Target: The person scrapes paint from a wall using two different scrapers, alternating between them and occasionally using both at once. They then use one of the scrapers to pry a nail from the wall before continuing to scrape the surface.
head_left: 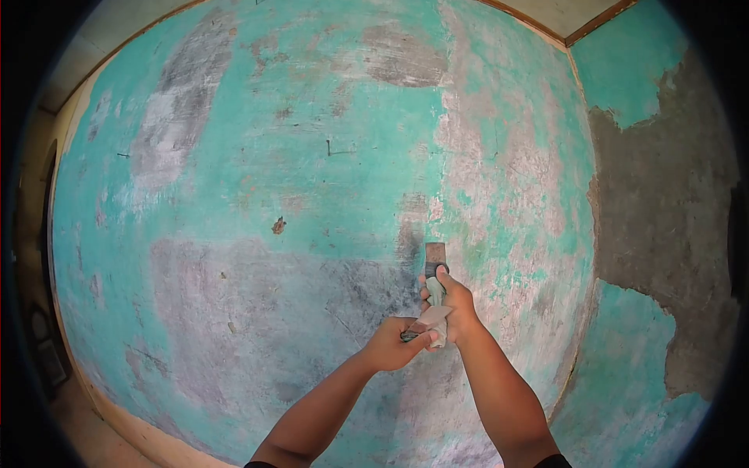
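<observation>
Both hands are in front of a wall (335, 195) with worn turquoise paint and grey patches. My right hand (459, 303) is closed around a scraper (435, 253), whose flat, brownish blade points up, and a pale crumpled cloth or paper (437, 292) hangs below the grip. My left hand (394, 343) is closed on a flat, pinkish-brown piece (434, 315) with a pointed end, close against the pale material under my right hand. Its exact kind is hard to tell. The fingers partly cover both grips.
At the right, an adjoining wall (640, 335) shows turquoise paint and a large bare grey area. A bent nail or wire (331, 148) juts from the front wall. Dark objects (48, 351) stand at the far left edge, by the floor (90, 417).
</observation>
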A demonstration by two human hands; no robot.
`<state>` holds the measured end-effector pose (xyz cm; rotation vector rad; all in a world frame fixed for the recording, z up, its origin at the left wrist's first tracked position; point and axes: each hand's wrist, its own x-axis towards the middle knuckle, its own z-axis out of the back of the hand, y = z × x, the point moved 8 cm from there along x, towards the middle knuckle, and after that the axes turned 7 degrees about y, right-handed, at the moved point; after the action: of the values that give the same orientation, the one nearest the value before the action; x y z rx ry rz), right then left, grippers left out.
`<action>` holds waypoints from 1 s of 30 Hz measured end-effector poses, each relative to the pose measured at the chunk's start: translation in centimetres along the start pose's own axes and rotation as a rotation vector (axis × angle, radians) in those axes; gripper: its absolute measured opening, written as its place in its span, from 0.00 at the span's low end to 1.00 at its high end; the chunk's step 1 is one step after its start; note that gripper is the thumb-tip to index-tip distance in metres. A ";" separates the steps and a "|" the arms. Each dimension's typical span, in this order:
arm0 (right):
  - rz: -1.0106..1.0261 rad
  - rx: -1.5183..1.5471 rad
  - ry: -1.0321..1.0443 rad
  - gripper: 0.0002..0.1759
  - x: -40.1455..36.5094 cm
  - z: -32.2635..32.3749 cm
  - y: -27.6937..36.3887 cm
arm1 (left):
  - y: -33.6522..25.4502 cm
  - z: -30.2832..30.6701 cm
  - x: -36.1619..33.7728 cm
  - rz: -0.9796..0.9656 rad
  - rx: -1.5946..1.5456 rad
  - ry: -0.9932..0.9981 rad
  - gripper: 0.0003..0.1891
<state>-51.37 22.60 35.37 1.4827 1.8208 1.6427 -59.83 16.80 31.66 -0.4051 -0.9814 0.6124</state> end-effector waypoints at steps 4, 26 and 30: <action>-0.072 0.056 -0.046 0.21 2.5 1.9 -2.6 | 1.6 0.4 -0.1 0.146 0.025 -0.034 0.13; -0.031 -0.239 0.261 0.20 8.1 -3.9 -3.1 | 5.9 6.0 -2.0 0.281 -0.287 -0.452 0.11; 0.010 -0.141 0.332 0.21 8.9 -5.3 -3.8 | 5.4 6.9 -2.5 0.225 -0.288 -0.525 0.09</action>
<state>-61.04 27.32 37.44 1.2194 1.8098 2.0774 -68.41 19.68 30.41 -0.6336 -1.5490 0.8049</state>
